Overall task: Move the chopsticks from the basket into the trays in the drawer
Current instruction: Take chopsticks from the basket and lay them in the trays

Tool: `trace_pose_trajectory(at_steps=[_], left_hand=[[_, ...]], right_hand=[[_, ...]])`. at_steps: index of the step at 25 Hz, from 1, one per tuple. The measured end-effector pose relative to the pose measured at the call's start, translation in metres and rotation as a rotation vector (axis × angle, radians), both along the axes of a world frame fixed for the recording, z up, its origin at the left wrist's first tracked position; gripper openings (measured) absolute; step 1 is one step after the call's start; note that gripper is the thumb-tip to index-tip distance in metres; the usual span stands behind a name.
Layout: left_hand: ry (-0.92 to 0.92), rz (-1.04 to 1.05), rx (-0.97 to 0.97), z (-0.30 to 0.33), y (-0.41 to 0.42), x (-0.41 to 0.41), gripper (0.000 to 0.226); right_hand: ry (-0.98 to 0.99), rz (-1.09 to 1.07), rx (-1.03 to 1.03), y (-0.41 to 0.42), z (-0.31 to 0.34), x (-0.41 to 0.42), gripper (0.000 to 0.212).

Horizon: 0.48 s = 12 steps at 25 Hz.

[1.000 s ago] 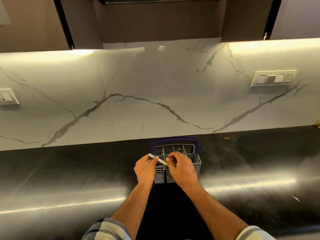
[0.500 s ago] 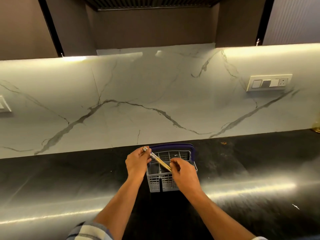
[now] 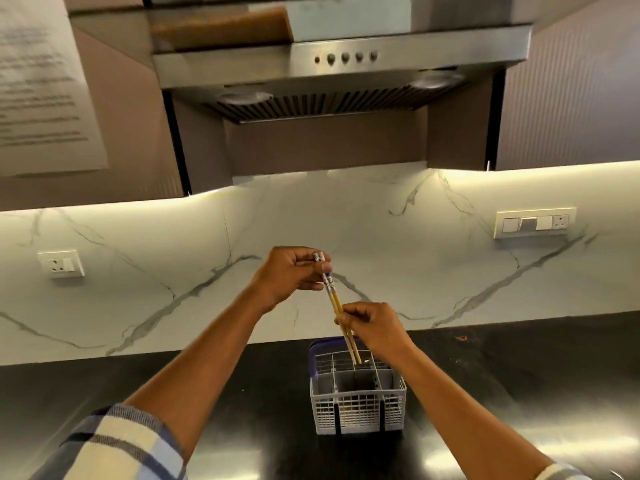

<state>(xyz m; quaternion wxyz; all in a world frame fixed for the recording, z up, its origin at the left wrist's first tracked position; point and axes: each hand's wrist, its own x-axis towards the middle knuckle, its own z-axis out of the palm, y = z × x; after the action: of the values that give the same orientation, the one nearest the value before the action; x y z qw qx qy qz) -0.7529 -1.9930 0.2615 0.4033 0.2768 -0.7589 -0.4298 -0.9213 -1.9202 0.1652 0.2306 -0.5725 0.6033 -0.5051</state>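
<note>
Black counter (image 3: 173, 393), basket (image 3: 358, 403); my left hand (image 3: 287, 275) and right hand (image 3: 375, 329) both pinch the chopsticks (image 3: 335, 303), whose tips could snag the grid and tip it.

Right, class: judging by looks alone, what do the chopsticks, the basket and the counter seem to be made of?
Chopsticks: probably wood or bamboo, tan shafts, printed white-and-blue tops.
Basket: likely moulded plastic, matte grey grid walls, purple handle.
Counter: dark polished stone, perhaps granite; it mirrors the lights.
</note>
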Motion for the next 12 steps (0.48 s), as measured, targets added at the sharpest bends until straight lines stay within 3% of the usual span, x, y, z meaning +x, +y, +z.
trace_pose_trajectory(at_steps=[5,9,12], left_hand=[[0.082,-0.018,-0.003,0.025,0.032,-0.002,0.014],[0.030,-0.046,0.006,-0.005,0.054,-0.016,0.020],[0.139,0.020,0.045,-0.021,0.069,-0.023,0.022]], right_hand=[[-0.115,0.082,-0.085,0.028,0.028,0.001,0.011],[-0.255,0.115,-0.176,0.042,0.049,0.004,0.015],[-0.233,0.112,-0.211,0.051,0.058,0.005,0.017]])
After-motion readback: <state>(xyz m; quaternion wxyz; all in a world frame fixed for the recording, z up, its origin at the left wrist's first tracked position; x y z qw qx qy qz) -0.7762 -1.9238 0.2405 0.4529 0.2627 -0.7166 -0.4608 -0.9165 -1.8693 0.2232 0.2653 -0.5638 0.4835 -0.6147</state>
